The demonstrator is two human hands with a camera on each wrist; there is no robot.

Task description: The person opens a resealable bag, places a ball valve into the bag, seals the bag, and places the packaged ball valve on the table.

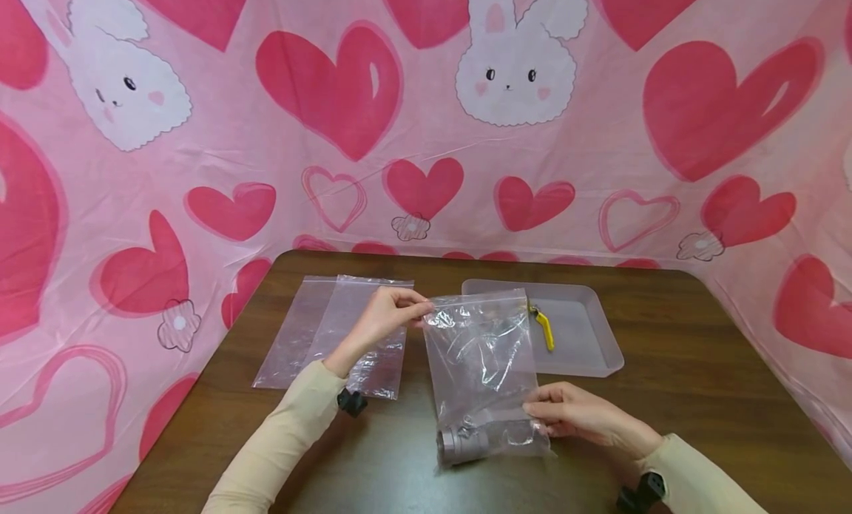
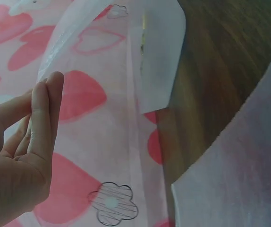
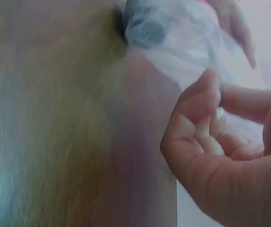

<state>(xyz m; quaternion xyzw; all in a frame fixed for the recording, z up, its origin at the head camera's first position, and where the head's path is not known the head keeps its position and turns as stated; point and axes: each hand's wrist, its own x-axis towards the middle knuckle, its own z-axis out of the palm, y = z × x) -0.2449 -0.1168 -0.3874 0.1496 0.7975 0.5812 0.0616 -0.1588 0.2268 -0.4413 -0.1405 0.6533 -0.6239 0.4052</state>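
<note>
Gripping one clear zip bag (image 1: 481, 366), between two hands, in the head view. Item: my left hand (image 1: 389, 314), fingertips pinched together on the bag's upper left corner. Item: my right hand (image 1: 586, 414), thumb and fingers pinched on its lower right edge. Item: one grey cylinder (image 1: 464, 446), lying on its side within the bag's lower left corner. Item: one translucent tray (image 1: 599, 336), behind the bag and partly covered by it. Item: one yellow handle (image 1: 546, 333), in the tray, just beside the bag's right edge. Item: two flat clear bags (image 1: 299, 344), overlapping, on the brown table (image 1: 685, 351), left of the held bag. Backdrop: pink cloth (image 1: 579, 151), printed with hearts and rabbits.

Left wrist view: my left thumb and fingertips, closed together on the film, which rises from them; the tray, tilted in view, with a thin yellow strip showing.

Right wrist view: my right thumb and forefinger, meeting on the film; the cylinder near the top, round end blurred through plastic.
</note>
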